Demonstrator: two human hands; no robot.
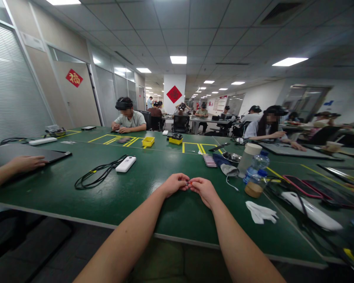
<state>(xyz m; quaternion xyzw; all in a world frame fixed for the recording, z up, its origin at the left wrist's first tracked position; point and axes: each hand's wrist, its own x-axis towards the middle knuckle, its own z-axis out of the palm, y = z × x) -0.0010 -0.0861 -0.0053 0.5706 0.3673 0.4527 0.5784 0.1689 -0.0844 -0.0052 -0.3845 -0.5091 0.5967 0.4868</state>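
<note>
Head view: the person's left hand [174,184] and right hand [205,189] meet fingertip to fingertip just above the green bench [153,204], together pinching a tiny red object [189,183], too small to identify. Each grip is closed on it. Left of the grip lie a white power bank [125,164] and coiled black cable [98,175]; to its right, a crumpled white cloth [261,212].

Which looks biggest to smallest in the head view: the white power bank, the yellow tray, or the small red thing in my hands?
1. White power bank
2. Yellow tray, farther off, so unsure
3. Small red thing, pinched between both hands
</note>
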